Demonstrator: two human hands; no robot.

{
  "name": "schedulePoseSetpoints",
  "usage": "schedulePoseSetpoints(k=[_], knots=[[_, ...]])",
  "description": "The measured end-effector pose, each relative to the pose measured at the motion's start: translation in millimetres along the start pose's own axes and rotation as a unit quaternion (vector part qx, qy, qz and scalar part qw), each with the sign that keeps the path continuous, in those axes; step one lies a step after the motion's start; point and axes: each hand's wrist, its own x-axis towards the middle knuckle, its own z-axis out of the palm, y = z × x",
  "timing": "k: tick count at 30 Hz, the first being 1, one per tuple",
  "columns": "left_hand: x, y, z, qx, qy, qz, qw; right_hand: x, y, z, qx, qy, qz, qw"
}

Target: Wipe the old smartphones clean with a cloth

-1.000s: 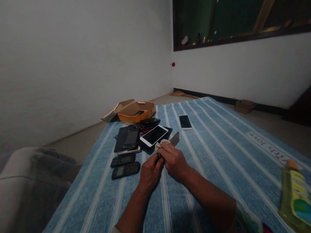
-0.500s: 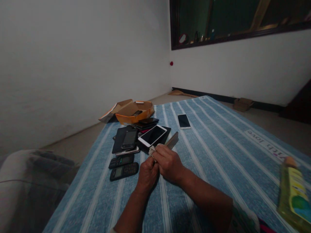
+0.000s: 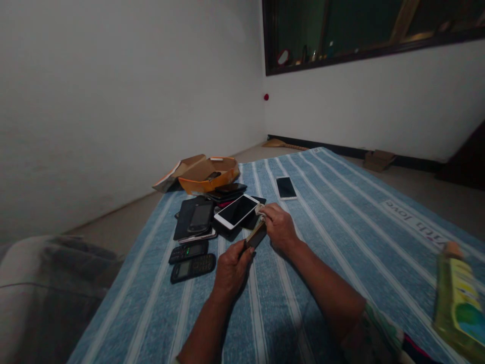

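A phone [image 3: 256, 235], tilted on its edge, is gripped at its near end by my left hand [image 3: 232, 267]. At the phone's far end, my right hand [image 3: 280, 227] pinches a pale cloth [image 3: 260, 209] against it. Just beyond lies a white phone with a dark screen [image 3: 238, 211], resting on black devices. Left of my hands are two black keypad phones [image 3: 193, 268], side by side, and a dark phone [image 3: 201, 216] on a black flat item. Another white phone [image 3: 286, 187] lies apart, farther back.
A blue striped cloth [image 3: 329, 273] covers the surface. An open orange box [image 3: 212, 177] stands behind the phones. At the right edge is a bottle of yellow-green liquid [image 3: 458, 303]. A grey draped shape [image 3: 49, 293] is at the left.
My right hand has moved away from my left hand, up and to the right along the phone, with the pale cloth. More of the phone now shows between my hands.
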Motion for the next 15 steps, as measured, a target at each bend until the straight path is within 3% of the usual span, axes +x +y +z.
schedulePoseSetpoints(k=[8,15], knots=[[-0.6,-0.7,0.3,0.0,-0.015,-0.011,1.0,15.5,30.7,-8.2,0.109,0.09,0.152,0.978],[-0.5,0.2,0.1,-0.001,-0.004,-0.017,1.0,8.1,43.5,-7.8,0.198,0.082,0.259,0.942]])
